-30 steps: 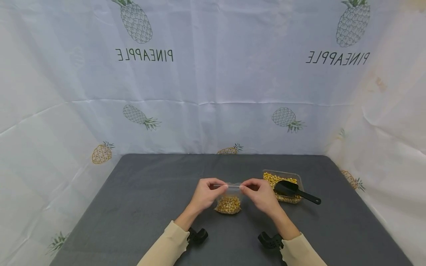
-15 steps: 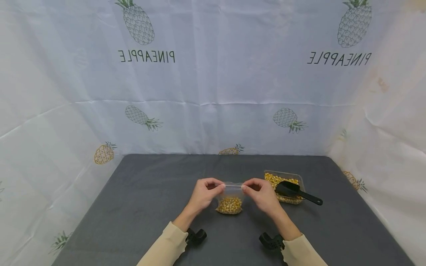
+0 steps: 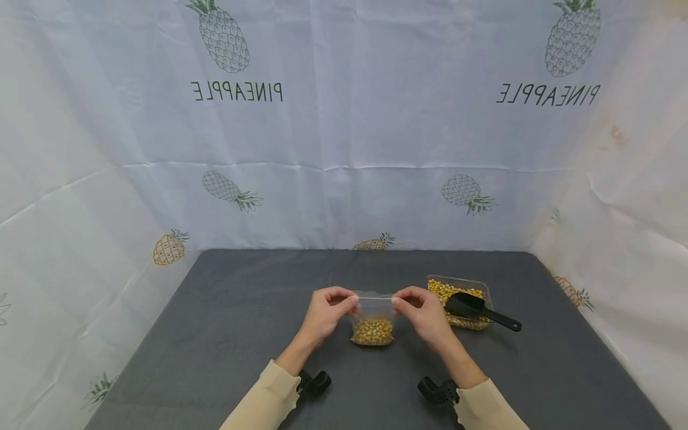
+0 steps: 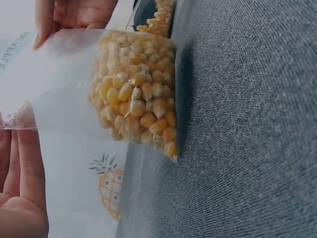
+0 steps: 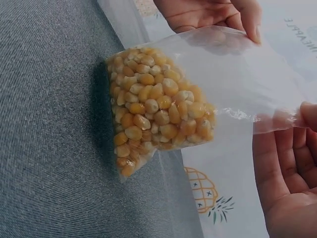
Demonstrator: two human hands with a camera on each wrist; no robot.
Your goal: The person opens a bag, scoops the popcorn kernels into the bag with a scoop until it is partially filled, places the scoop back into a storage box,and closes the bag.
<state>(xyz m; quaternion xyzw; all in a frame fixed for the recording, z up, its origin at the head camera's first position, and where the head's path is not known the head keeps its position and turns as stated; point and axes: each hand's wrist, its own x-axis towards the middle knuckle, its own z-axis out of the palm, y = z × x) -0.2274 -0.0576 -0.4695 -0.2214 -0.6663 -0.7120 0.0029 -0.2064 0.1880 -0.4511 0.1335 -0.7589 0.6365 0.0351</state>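
Note:
A clear zip bag [image 3: 373,330] stands upright on the dark tabletop, its lower part filled with yellow corn kernels [image 4: 136,94]. My left hand [image 3: 325,310] pinches the bag's top left corner between thumb and fingers. At the top right corner, my right hand [image 3: 421,310] pinches the bag the same way. The zip strip runs straight between the two hands. In the right wrist view the bag's upper part is see-through and holds no kernels, and the corn [image 5: 158,104] bulges at the bottom, close to the cloth.
Behind my right hand is a clear plastic tub [image 3: 486,292] of corn kernels. A black scoop [image 3: 467,305] lies across it, handle pointing right and toward me. The grey tabletop [image 3: 242,310] ends at a pineapple-print curtain [image 3: 344,119].
My left hand has slid a little to the left along the bag's top, so the hands are farther apart and more of the zip strip shows. The right hand has barely moved.

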